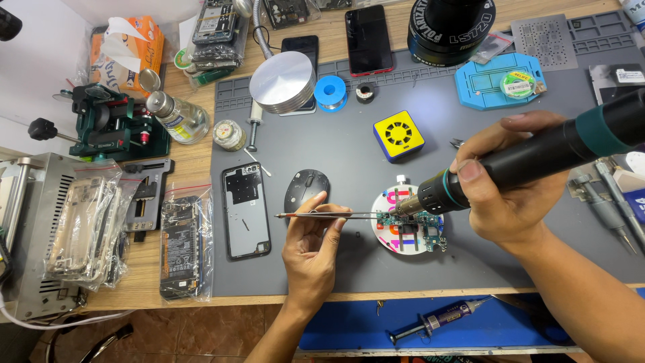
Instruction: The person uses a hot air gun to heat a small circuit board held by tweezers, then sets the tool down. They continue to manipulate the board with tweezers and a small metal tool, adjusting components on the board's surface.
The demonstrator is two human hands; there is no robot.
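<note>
At the bench's left edge a metal box carries bagged phone parts, with a green clamp jig behind it and a bagged phone battery near the front edge. On the grey mat lies an opened phone back shell, set aside face up, just beside a black mouse. The left hand pinches slim tweezers, held low and level so their tips reach the green circuit board. That board sits on a small round white stand in the middle of the mat, toward the front edge, which lifts it off the mat. The right hand is wrapped around a black hot-air handpiece, its nozzle tilted down just above the board, close to the tweezer tips. A yellow square fan stands behind the board, likely to draw fumes. At the back right corner a blue tray holds a solder wick reel. A syringe lies on the blue shelf below the front edge.
</note>
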